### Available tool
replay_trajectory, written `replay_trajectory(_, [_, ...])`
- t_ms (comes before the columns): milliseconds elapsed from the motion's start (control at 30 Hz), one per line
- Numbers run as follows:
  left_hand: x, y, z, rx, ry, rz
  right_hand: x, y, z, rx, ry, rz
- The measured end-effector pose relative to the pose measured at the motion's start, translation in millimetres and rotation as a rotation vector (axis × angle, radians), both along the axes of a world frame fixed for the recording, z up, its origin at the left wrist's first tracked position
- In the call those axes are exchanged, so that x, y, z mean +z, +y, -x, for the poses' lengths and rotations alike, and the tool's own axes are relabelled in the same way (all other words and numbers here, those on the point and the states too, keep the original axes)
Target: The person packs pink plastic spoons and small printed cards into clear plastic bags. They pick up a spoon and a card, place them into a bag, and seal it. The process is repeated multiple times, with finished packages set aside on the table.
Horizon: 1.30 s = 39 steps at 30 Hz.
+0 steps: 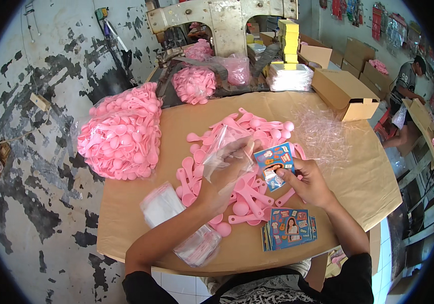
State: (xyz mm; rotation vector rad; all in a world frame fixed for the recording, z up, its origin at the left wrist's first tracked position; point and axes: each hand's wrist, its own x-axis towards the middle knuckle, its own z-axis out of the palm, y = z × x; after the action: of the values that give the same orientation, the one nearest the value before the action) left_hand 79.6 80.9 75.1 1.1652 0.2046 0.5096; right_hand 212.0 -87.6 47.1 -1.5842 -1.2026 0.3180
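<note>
My right hand pinches a small blue printed card, thumb on its front, above the heap of pink plastic scoops. A pink handle shows just behind the card; whether my fingers hold it too I cannot tell. In my left hand is a clear plastic bag, its film spread over the fingers, close to the card's left edge. Below my right hand lies a stack of similar blue cards. A bundle of flat clear bags sits partly under my left forearm.
A big bag of pink scoops stands at the table's left, a smaller one at the back. Loose clear film and an open cardboard box are on the right. Yellow boxes are stacked behind. Another person works far right.
</note>
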Motion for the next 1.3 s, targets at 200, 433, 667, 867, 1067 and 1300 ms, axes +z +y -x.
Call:
replay_trajectory(200, [-16, 11, 3, -0.098, 0.045, -0.129, 14, -1, 9, 0.075, -0.077, 0.082])
replay_trajectory(433, [0, 0, 6, -0.246, 0.191, -0.494, 4, -1, 16, 0.152, 0.066, -0.016])
replay_trajectory(667, [6, -17, 15, -0.252, 0.240, -0.378, 3, 3, 28, 0.119, 0.295, -0.045])
replay_trajectory(867, [8, -32, 14, -0.161, -0.176, -0.332, -8, 0, 28, 0.077, 0.239, -0.204])
replay_trajectory(1067, [11, -16, 17, -0.352, -0.190, 0.065, 12, -4, 36, 0.057, 0.453, -0.080])
replay_trajectory(1300, [6, -17, 22, -0.448, -0.038, -0.374, -5, 2, 33, 0.142, 0.322, -0.244])
